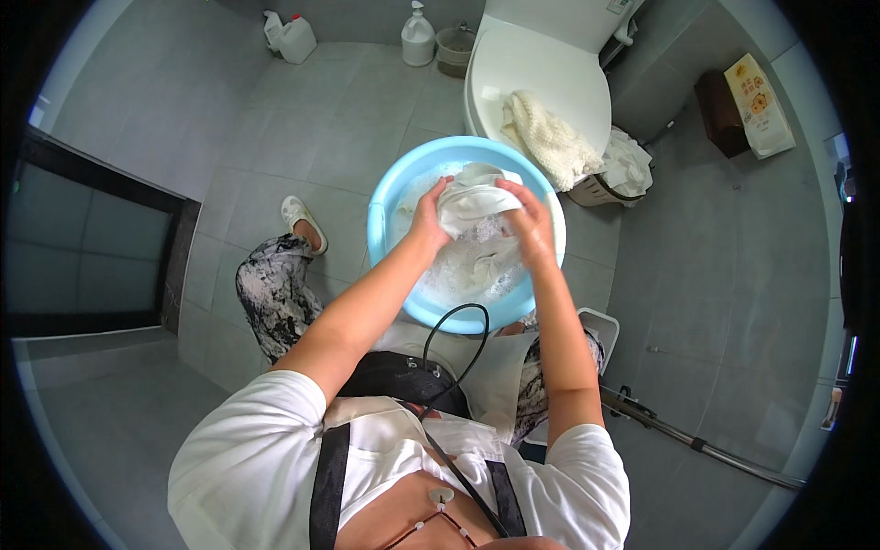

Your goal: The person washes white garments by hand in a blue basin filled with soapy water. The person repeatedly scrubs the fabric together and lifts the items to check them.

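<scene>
Both my hands grip a white cloth (475, 203) above a light blue basin (377, 229). My left hand (429, 213) closes on the cloth's left edge, fingers partly hidden behind it. On the other side, my right hand (532, 222) has its fingers bent over the right edge. The cloth is wet and bunched, with a curved fold across its front. Below it, foamy water (445, 282) fills the basin, and more pale fabric (495, 261) lies in the suds.
A toilet (568, 73) stands beyond the basin, a cream knitted cloth (541, 133) on its lid. Beside it sits a lined wastebasket (594, 192). A pump bottle (418, 38), small bucket (454, 53) and white jug (296, 40) line the far wall. A black cable (458, 310) loops near the basin's front rim.
</scene>
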`<state>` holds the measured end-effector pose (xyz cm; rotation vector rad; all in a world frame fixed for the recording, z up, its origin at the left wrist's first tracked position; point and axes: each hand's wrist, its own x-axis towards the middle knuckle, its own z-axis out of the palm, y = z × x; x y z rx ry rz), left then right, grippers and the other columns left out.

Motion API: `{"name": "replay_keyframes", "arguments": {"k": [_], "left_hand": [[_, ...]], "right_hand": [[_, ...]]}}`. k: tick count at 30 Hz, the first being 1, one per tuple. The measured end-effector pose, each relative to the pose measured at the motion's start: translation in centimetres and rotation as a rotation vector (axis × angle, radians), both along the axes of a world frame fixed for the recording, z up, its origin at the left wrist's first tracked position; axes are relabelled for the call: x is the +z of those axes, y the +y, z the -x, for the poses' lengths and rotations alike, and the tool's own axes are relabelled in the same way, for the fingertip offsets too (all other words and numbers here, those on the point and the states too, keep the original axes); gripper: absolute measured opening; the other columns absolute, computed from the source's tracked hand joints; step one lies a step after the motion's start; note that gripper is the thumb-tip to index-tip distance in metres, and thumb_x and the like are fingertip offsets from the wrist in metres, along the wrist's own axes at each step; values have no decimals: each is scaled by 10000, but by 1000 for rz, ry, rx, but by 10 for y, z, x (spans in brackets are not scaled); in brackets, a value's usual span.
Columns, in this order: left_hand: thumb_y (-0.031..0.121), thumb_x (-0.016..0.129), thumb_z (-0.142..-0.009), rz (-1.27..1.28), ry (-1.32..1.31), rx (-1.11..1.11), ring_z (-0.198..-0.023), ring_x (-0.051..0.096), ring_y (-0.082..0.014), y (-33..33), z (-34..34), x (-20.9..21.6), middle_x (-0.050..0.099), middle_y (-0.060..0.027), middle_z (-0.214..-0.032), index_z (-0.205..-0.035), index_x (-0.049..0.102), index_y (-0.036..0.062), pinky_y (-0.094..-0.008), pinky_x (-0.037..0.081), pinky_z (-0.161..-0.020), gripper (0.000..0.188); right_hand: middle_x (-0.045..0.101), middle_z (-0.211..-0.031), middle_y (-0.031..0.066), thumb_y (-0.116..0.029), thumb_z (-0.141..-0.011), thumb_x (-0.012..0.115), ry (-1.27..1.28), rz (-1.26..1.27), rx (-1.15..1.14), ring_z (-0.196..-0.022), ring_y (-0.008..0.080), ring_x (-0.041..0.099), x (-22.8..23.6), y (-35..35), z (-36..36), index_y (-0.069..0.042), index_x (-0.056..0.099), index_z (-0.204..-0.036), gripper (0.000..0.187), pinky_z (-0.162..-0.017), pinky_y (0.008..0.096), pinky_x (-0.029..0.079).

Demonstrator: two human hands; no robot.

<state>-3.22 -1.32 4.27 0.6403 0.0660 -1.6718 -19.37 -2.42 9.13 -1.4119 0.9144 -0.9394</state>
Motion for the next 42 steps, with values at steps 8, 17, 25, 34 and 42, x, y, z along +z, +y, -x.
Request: {"name": "replay_keyframes", "arguments": {"k": [8, 17, 25, 34, 42], "left_hand": [[433, 419, -848, 110, 81, -186, -734, 563, -201, -14, 8, -14, 571, -59, -791, -892, 538, 96, -330, 470, -693, 359], [382, 406, -861, -30, 119, -276, -760, 568, -208, -5, 13, 7, 575, -76, -829, -917, 545, 61, -333, 469, -717, 355], [290, 463, -864, -64, -495, -219, -691, 576, -168, 13, 25, 20, 570, -52, -764, -851, 537, 68, -326, 486, -590, 234], [404, 436, -857, -3, -290, -133, -1219, 287, -244, 16, -45, 1, 184, -92, -1378, -1306, 279, 113, -442, 259, -978, 558], [441, 439, -841, -76, -213, -104, -1187, 315, -235, 22, -27, -14, 316, -68, -1315, -1300, 292, 136, -484, 257, -945, 570]], "right_hand": [[521, -889, 165, -241, -674, 684, 397, 542, -169, -839, 340, 525, -8, 40, -48, -40, 537, -984, 398, -752, 388, 426], [550, -884, 112, -155, -701, 590, 261, 792, -320, -720, 316, 550, -8, 26, -51, -44, 551, -809, 159, -619, 354, 462], [572, -803, 159, -220, -772, 550, 885, 525, -333, -710, 341, 558, -36, -13, -9, -49, 543, -779, 171, -599, 428, 435], [504, -1142, 53, -93, -733, 540, 1015, 643, 30, -817, 272, 584, -57, -3, -8, -164, 563, -1035, 311, -684, 366, 477], [585, -997, 106, -72, -757, 472, 1370, 437, 354, -828, 293, 590, -106, -10, -21, -132, 604, -977, 263, -733, 382, 472]]}}
